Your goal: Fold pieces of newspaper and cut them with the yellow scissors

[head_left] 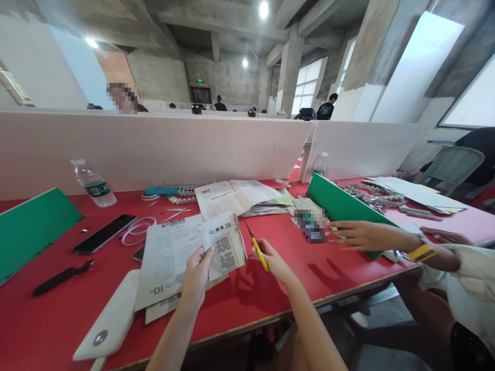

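My left hand [198, 273] pinches a folded piece of newspaper [226, 250] with large printed characters, thumb on top. Under it lie more newspaper sheets [164, 257] on the red table [266, 296]. My right hand [273, 263] is closed around a slim yellow-handled tool [260, 252] with a thin dark blade, its tip pointing up and away. The blade is just right of the newspaper's edge, apparently apart from it. Whether the tool is a knife or scissors seen edge-on, I cannot tell.
Left of me are a phone [104, 233], a white cable [129, 232], a white device [110, 319], a black tool [64, 277] and a bottle [95, 185]. An open newspaper [232, 197] lies ahead. On the right, another person's hand [363, 235] reaches past a green divider [344, 206].
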`<state>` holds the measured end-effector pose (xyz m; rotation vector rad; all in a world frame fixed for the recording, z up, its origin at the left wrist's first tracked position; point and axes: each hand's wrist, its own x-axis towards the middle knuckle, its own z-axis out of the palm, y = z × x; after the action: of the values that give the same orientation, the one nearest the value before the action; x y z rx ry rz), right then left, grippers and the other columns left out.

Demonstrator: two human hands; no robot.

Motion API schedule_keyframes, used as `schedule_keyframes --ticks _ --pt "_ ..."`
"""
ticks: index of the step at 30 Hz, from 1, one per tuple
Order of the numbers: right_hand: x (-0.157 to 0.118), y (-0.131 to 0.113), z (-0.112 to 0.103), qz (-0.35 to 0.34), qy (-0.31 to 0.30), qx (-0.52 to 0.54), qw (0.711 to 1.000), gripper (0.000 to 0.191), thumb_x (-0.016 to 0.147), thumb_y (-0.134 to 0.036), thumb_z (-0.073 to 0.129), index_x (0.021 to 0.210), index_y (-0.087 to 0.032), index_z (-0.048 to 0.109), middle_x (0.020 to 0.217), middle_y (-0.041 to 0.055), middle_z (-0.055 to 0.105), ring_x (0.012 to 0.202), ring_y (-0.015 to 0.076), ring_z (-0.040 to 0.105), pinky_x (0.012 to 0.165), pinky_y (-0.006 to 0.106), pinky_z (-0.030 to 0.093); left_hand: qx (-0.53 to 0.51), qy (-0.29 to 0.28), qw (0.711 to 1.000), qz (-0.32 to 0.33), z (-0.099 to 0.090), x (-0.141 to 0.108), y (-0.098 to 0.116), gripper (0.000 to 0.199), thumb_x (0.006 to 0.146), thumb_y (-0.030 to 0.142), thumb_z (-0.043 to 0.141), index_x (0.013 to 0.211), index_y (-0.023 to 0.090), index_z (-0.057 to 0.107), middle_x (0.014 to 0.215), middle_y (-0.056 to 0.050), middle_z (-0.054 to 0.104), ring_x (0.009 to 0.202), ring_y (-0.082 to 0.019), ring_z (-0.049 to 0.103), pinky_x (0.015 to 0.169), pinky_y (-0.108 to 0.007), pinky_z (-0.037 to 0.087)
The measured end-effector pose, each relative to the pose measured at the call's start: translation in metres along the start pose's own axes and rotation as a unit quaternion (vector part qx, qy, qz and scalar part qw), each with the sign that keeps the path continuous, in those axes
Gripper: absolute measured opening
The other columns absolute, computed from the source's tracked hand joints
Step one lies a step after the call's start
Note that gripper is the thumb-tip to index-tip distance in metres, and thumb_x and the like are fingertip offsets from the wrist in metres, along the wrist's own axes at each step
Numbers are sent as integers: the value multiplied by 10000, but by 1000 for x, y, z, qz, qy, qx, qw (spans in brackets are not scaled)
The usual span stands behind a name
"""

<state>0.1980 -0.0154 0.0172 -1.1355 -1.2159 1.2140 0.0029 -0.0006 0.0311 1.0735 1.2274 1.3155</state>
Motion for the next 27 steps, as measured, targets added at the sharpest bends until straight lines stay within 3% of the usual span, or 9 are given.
schedule_keyframes --ticks 7,11,16,21,27 --pt "-9 -6 5 5 -93 -54 994 232 761 -408 575 858 -198 584 760 -15 558 678 127 484 636 258 418 -43 7 999 -15 -2 4 0 433 582 477 690 849 140 636 727 -27 680 723 -197 617 717 -309 461" --pt "-9 -9 7 -7 -88 -44 995 216 778 -413 550 843 -208 575 755 -13 542 693 136 476 653 264 410 -38 13 999 -4 -4 7 -1 413 600 454 685 864 141 637 768 -32 683 788 -207 614 752 -309 451" --pt "-11 -10 6 15 -83 -39 996 189 805 -393 507 857 -215 543 732 -36 473 638 108 415 615 229 370 -54 64 996 27 -4 6 2 391 636 426 660 910 148 635 855 -36 681 911 -212 585 838 -310 419" --pt "-12 -11 8 20 -88 -15 996 114 820 -263 420 875 -215 509 740 -39 444 626 101 389 570 204 350 -61 87 994 21 -3 3 5 374 639 424 652 873 132 629 838 -45 671 893 -226 582 805 -316 426" --pt "-15 -9 12 7 -117 -3 993 181 746 -252 571 890 -227 464 716 -56 390 611 92 372 559 204 341 -29 155 981 112 -5 5 2 317 706 427 604 863 152 623 804 -23 654 864 -199 571 802 -300 415"
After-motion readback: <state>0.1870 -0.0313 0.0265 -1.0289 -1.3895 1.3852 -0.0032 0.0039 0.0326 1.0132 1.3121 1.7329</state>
